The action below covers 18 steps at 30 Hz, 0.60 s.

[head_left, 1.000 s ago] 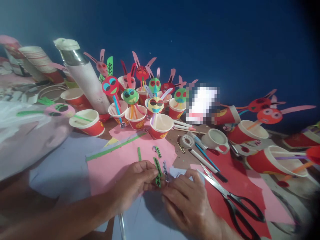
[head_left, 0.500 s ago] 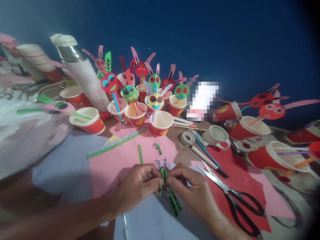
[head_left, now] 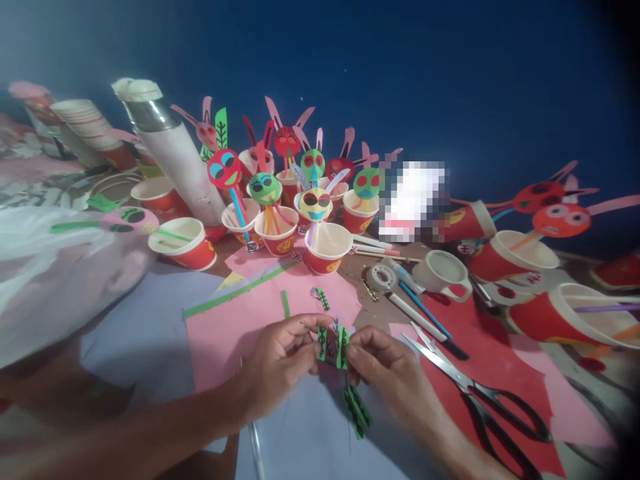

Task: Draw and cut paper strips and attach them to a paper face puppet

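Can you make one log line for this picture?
left hand: pinches green strips | right hand: pinches same strips | nearby: pink paper, scissors, cups

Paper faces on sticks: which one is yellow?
The yellow face with dark glasses, right behind the front cup; the faces around it are red or green.

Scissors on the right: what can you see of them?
The scissors have long silvery metal blades, slightly parted, and black loop handles, likely plastic. They lie flat on red paper, tips pointing away from the person, handles nearer. The right hand, pinching green paper strips, is near but apart.
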Motion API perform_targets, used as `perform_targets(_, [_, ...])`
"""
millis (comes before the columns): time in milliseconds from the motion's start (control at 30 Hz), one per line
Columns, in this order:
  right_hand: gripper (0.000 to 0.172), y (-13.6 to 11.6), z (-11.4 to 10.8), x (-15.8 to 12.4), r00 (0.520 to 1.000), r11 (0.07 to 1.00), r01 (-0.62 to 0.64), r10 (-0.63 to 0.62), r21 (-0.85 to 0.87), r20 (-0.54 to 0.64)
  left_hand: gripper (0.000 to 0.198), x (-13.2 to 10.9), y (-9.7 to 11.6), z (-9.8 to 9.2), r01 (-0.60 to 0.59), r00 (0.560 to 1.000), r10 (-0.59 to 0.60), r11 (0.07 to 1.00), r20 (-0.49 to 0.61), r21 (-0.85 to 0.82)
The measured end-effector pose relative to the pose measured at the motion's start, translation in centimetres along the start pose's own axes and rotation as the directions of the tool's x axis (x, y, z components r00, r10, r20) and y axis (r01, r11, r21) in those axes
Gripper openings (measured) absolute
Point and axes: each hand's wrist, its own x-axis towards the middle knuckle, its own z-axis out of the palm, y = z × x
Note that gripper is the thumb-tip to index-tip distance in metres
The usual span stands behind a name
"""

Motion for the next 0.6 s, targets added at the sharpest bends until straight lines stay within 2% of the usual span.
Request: perform_targets(600, [0.033, 0.98, 0.34, -0.13, 0.999, 0.99, -0.051, 0.051, 0.132, 0.007, 0.039, -0.56, -1.04, -0.17, -0.083, 0.994, 0.084, 0.996, 0.063, -0.011])
